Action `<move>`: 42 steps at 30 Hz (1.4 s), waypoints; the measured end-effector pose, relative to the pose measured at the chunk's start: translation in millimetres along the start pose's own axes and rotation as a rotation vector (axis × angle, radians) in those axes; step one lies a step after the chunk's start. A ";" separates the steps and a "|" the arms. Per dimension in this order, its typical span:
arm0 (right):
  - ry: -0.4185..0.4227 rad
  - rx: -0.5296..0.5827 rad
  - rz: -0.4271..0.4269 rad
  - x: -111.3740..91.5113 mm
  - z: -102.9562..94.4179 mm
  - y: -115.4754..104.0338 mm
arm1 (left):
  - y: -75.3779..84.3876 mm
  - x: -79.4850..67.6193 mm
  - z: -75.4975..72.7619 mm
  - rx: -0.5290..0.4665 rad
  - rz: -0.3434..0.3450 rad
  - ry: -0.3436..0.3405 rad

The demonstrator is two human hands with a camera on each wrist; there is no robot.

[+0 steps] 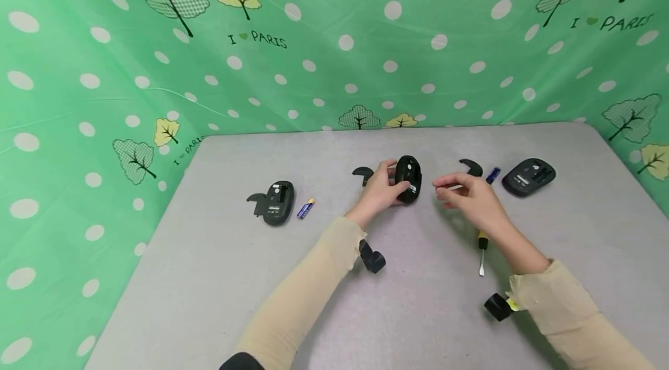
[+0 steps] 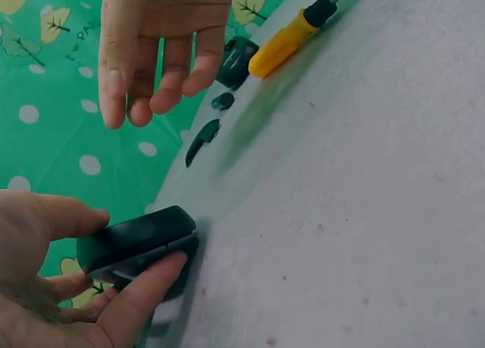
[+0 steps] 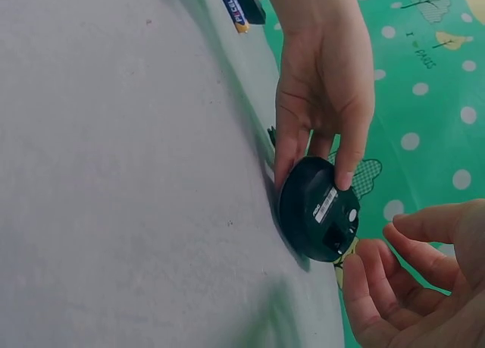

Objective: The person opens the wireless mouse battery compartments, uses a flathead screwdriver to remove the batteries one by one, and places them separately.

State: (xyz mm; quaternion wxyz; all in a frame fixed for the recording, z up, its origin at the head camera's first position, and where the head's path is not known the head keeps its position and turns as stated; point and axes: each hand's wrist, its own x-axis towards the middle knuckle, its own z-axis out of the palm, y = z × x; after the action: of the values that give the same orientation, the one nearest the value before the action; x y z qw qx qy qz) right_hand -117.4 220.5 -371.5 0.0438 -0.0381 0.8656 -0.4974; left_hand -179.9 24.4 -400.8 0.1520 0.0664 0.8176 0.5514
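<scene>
My left hand [image 1: 380, 191] grips a black computer mouse [image 1: 410, 171] by its sides, thumb on one edge and fingers on the other. The mouse's underside, with its label [image 3: 326, 205], faces up toward the head camera. Just to the right, my right hand [image 1: 473, 198] is apart from the mouse, its fingers loosely bent with nothing between them. A dark curved battery cover [image 1: 362, 172] lies behind the left hand, partly hidden by it. Another such cover [image 1: 473, 166] and a blue battery [image 1: 493, 175] lie beyond the right hand.
A second mouse [image 1: 529, 177] lies underside up at the far right. On the left are a third mouse [image 1: 279, 204], a cover [image 1: 256, 203] beside it and a blue battery [image 1: 305, 209]. A yellow-handled screwdriver [image 2: 284, 48] lies below the right forearm on the grey table [image 1: 209, 277].
</scene>
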 end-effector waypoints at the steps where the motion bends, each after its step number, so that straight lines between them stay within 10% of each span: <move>1: 0.002 0.001 -0.001 -0.2 -0.4 0.0 | 0.9 -0.3 0.0 0.025 0.004 0.002; 12: 0.009 0.001 -0.001 -0.1 -4.9 2.3 | 2.8 -2.4 -9.8 0.290 0.030 0.011; 42: 0.047 -0.043 -0.019 6.0 -28.1 0.1 | 14.1 -24.7 -85.8 0.049 0.014 0.074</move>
State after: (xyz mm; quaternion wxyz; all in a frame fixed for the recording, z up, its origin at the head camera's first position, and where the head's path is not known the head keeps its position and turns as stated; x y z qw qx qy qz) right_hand -126.6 244.1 -357.8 0.0181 -0.0354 0.8766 -0.4797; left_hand -185.0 -52.7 -353.8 0.1158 0.0555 0.8355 0.5342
